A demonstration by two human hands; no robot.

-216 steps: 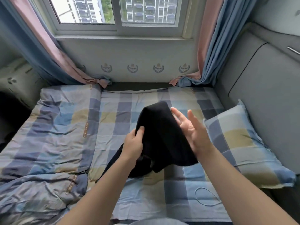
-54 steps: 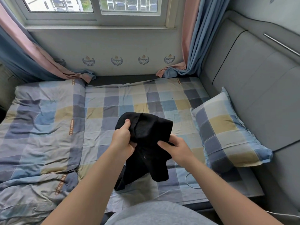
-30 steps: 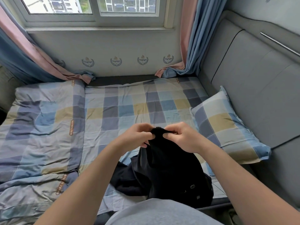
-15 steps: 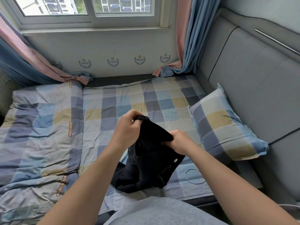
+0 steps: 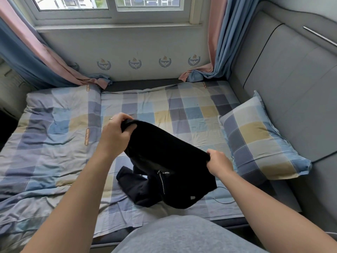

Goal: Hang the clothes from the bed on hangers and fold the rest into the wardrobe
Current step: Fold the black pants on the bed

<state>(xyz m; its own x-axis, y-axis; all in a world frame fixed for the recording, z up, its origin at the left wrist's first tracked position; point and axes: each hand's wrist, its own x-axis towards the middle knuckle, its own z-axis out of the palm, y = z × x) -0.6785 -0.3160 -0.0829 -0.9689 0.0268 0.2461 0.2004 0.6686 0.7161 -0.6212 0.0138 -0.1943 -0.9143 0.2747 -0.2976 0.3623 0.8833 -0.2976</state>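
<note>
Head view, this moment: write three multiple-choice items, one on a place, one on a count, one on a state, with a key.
1. Where does the checked pillow lie? A on the windowsill; B on the right side of the bed, beside the grey padded panel; C on the floor.
2. How many crests are printed on the wall? A two; B four; C six.
3. How is the black garment? A folded flat; B on a hanger; C held up by both hands.
Key: B, it lies beside the panel; B, four crests stand in a row; C, the left hand and right hand each grip its top edge.
</note>
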